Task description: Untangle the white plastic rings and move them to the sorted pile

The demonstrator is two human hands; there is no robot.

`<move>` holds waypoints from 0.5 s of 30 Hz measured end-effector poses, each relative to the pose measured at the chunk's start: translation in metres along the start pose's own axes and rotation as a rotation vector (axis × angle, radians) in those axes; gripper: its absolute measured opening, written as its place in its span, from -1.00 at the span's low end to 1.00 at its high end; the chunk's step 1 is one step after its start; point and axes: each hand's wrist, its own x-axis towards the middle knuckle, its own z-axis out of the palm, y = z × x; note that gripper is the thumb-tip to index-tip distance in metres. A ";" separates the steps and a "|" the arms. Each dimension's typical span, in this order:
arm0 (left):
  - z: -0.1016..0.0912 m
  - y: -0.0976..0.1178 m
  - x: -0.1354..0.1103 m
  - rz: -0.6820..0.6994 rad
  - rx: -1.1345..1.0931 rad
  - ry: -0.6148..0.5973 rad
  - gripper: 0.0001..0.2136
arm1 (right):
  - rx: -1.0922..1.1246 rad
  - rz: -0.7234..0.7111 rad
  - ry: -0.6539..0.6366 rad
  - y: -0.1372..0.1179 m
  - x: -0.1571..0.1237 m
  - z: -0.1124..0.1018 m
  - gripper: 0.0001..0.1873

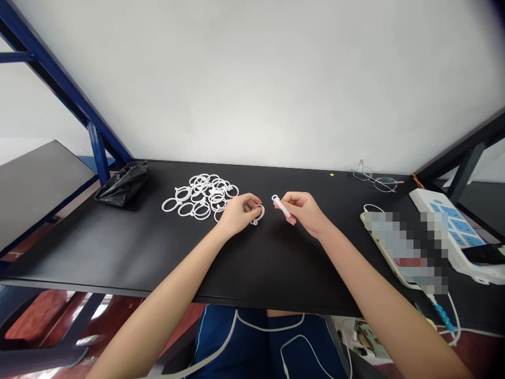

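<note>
Near the middle of the black table, my left hand (240,215) pinches a white curtain ring (261,215) between thumb and fingers. The ring's small eyelet points down, and part of the ring is hidden behind the fingers. To its right, my right hand (302,210) grips a second white curtain ring (282,206), seen almost edge-on with its eyelet at the upper left. The two held rings are apart. Left of my left hand lies a loose pile of several white curtain rings (202,210), some overlapping.
A crumpled black plastic bag (123,184) lies at the table's left end. On the right are wire-framed glasses (373,178), a blurred-out phone (394,263) with a white cable, and a white power strip (469,242). A pale wall (244,95) rises behind the table (158,252).
</note>
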 end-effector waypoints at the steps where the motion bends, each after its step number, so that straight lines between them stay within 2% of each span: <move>1: 0.000 -0.001 0.000 0.006 0.003 -0.003 -0.81 | -0.008 0.007 0.003 0.000 0.000 0.001 -0.64; 5: 0.002 -0.002 0.001 0.020 -0.063 0.000 -0.79 | -0.005 0.005 0.017 0.002 0.001 0.003 -0.66; 9: 0.004 0.004 -0.001 0.037 -0.201 0.024 -0.66 | 0.004 -0.006 0.019 0.004 0.001 0.004 -0.66; 15: 0.007 0.015 -0.009 0.040 -0.259 -0.109 -0.57 | 0.022 0.021 -0.030 0.004 0.000 0.007 -0.65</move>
